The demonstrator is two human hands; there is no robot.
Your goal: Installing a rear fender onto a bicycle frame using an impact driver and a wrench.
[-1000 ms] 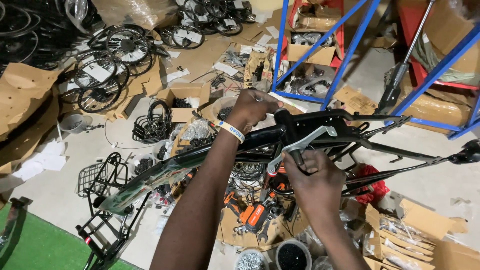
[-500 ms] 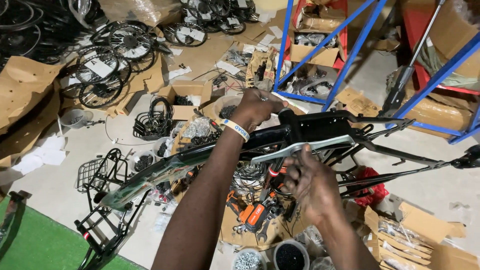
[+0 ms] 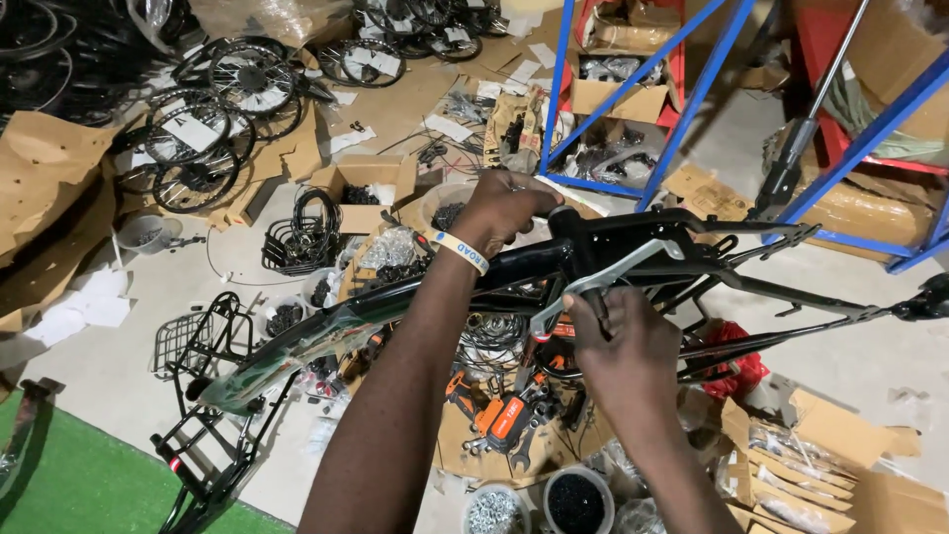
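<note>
Bicycle frame (image 3: 633,237), black, held up across the middle of the head view above a cluttered concrete floor (image 3: 870,356), front end dipping toward the lower left into a green-patterned tube. Left hand (image 3: 509,208) closed over the top of the frame near its upper junction, yellow wristband (image 3: 457,249) on the wrist. Right hand (image 3: 625,341) closed around the lower end of a silver wrench (image 3: 603,282) set against the frame's underside. Compared with a second ago: wrench handle swung from a steep, raised angle to lying flatter along the tube, right hand lower and nearer the body, left grip unmoved. Reads as one turn of a fastener made, frame kept steady throughout. Counted: one frame, one wrench, two hands. Below them, one orange power drill (image 3: 499,415) on cardboard, two round tubs of small hardware (image 3: 578,499) at the bottom edge. Top left, several spoked wheels (image 3: 247,74), exact number unclear. Blue rack (image 3: 692,99) standing behind.
</note>
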